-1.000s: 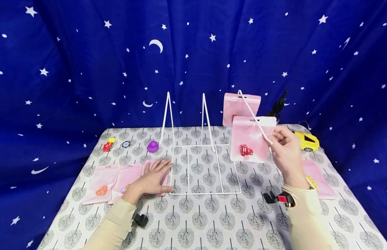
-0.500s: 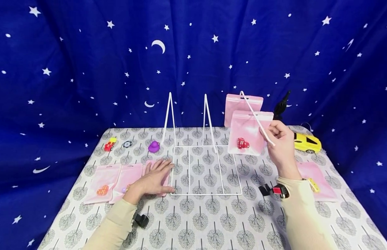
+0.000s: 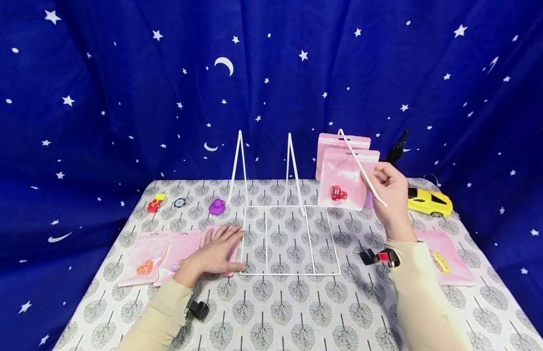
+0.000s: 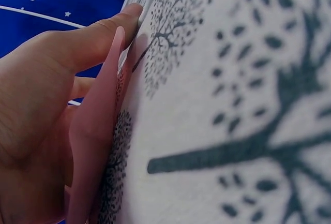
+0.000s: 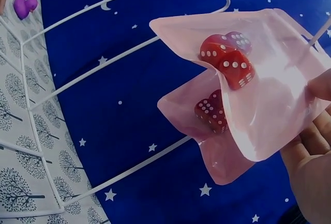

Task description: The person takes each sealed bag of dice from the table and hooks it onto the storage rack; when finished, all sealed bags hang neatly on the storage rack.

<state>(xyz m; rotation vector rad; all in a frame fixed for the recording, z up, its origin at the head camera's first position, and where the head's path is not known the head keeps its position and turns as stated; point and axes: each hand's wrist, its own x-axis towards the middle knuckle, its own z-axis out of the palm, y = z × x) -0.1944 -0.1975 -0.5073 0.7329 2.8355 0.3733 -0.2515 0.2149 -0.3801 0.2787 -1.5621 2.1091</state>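
Observation:
My right hand pinches the right edge of a pink zip bag with red dice inside. Through the bag's hang hole runs the right prong of a white wire rack. Farther back on that prong hangs a second pink bag, partly covered by the front one; the right wrist view shows red dice in it too. With fingers spread, my left hand rests over a pink bag on the table, fingertips and thumb at the rack's left base bar.
Pink bags with orange dice and other small items lie at left, another pink bag at right. Behind are a red-yellow toy, a small round disc, a purple duck, a yellow toy car and a dark object.
My right hand has slid the front bag up and back along the prong, closer to the rear bag. My left hand has stayed in place.

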